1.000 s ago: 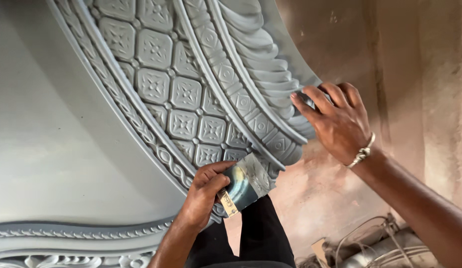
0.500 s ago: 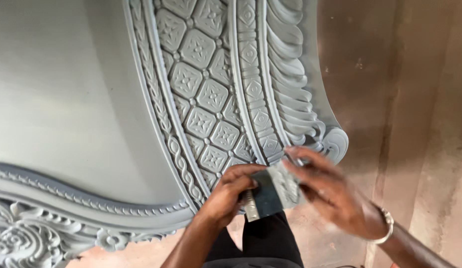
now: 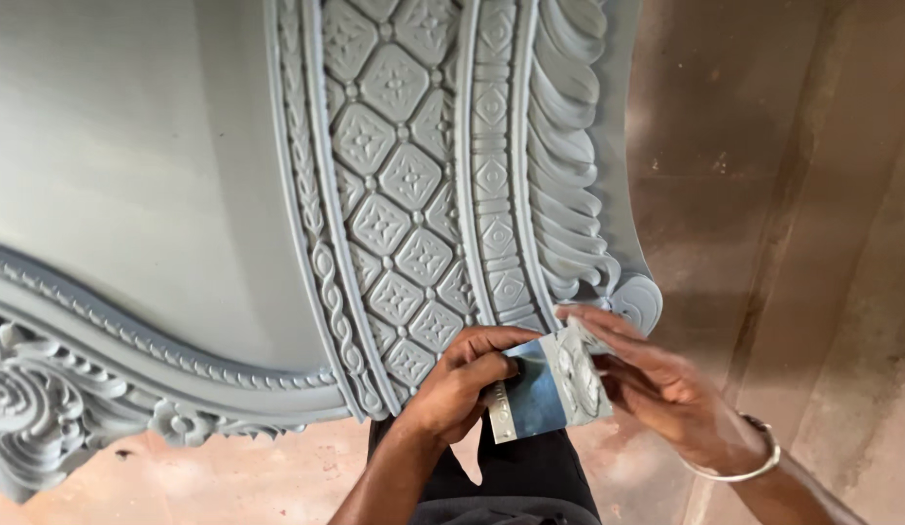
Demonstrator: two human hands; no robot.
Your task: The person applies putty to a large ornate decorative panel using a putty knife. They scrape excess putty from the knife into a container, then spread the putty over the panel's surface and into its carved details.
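Soft, even daylight fills the scene, moderately bright and without hard glare. The smooth grey area of the carved panel (image 3: 131,156) fades from pale on the left to duller grey toward its centre, and the relief ridges carry gentle shadows that keep the carving crisp and well focused. The right hand (image 3: 656,384) is smeared by motion blur, its fingers soft-edged, while the left hand (image 3: 462,379) is sharper. The metal scraper (image 3: 545,384) shows a faint bluish sheen. The brown floor (image 3: 763,194) looks muted and slightly hazy toward the right edge.
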